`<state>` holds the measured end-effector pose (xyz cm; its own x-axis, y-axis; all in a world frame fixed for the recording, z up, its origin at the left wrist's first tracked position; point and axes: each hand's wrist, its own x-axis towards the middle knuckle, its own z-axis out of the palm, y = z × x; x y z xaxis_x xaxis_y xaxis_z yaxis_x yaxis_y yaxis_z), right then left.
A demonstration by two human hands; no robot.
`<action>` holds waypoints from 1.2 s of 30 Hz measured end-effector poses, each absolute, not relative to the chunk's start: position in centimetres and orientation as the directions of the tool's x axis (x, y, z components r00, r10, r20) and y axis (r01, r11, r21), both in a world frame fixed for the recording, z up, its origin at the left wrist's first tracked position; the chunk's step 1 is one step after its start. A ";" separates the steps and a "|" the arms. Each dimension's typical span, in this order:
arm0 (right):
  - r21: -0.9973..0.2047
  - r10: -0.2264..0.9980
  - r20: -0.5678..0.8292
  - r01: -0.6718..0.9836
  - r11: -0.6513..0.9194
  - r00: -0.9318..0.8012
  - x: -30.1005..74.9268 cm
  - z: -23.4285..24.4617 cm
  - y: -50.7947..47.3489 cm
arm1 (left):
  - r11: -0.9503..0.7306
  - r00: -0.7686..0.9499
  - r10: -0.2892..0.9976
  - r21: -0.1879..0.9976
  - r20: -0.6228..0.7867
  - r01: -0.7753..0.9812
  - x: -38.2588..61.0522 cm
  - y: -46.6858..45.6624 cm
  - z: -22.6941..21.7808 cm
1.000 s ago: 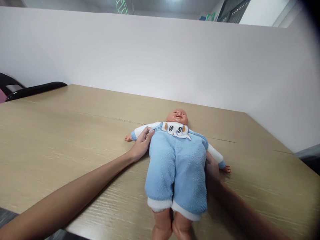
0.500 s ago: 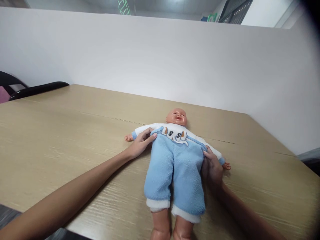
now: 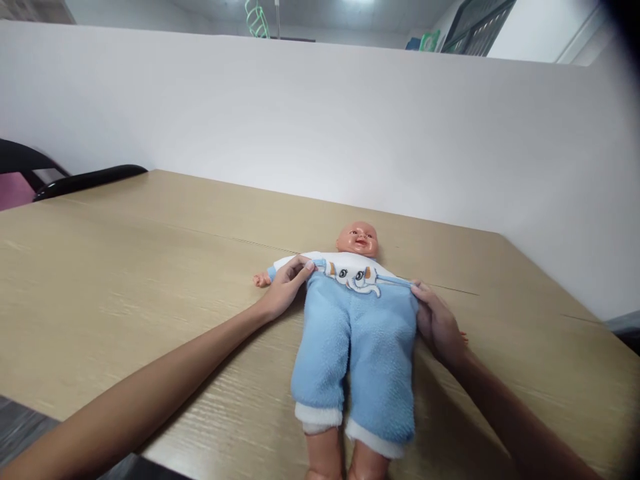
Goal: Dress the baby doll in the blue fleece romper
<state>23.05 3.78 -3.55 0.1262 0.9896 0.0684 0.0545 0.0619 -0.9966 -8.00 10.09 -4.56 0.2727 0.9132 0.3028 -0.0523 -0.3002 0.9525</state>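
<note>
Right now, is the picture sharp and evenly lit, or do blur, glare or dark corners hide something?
Head view: soft, even light, no strong glare; the doll is sharp; faint forearm shadows on the table; the upper right corner is dark; the doll's feet are cut off.

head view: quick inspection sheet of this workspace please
surface: light wood-grain table, seam lines across it
job's things: doll lying face up, head away from the person, in a white top and blue trousers, bare legs at the bottom edge
clutter: nothing seen
grips: left grip pinches the trousers' top edge at one side of the doll; right grip holds the top edge at the other side
cables: nothing seen
surroundings: white partition behind the table; black chair at the far left
</note>
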 end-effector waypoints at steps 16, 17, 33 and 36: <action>-0.272 0.728 0.047 0.692 0.669 -0.684 10.5 4.7 15.4 | -0.609 0.165 0.791 0.783 0.589 0.122 -7.8 9.8 -6.0; -0.260 0.675 -0.003 0.652 0.712 -0.738 9.3 4.5 16.5 | -0.626 0.161 0.779 0.769 0.606 0.131 -7.8 9.8 -6.1; -0.797 0.752 0.201 0.341 0.498 -0.628 12.0 2.4 18.6 | -0.758 0.119 0.628 0.569 0.769 0.320 -8.4 8.8 -6.3; -0.841 0.737 0.161 0.300 0.451 -0.656 12.6 1.8 18.6 | -0.823 0.136 0.517 0.448 0.845 0.348 -8.6 8.5 -6.6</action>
<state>12.56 18.56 1.80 -0.6563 0.7371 0.1612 0.2998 0.4508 -0.8408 -8.60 8.51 -6.65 0.1361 0.5175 0.8448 0.3483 -0.8233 0.4482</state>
